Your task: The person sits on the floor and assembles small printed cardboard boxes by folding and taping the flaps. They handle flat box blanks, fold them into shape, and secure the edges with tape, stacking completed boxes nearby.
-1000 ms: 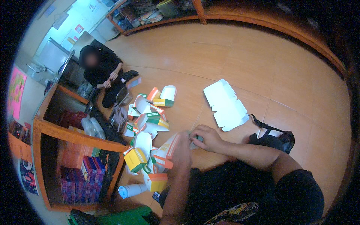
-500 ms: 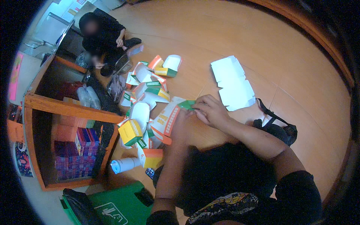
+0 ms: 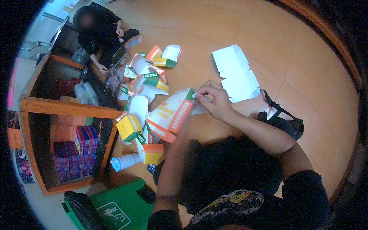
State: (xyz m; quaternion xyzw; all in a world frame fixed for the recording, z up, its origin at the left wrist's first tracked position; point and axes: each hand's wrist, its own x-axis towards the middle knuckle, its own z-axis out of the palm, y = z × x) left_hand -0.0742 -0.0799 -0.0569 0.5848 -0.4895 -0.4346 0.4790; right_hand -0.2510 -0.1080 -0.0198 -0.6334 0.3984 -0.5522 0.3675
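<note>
Orange-and-white carton pinched in right hand's grip; left grip hidden; folded cartons beyond.

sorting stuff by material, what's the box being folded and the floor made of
Box in the hands: looks like thin printed card, white inside, orange and green outside, with sharp fold creases. Floor: seemingly glossy wood or wood-look vinyl; orange-brown with faint seams and a soft sheen.

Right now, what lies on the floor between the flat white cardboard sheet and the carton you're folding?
In the head view, only bare wooden floor separates the flat white cardboard sheet from the orange-and-white carton, pinched by the right hand.
</note>
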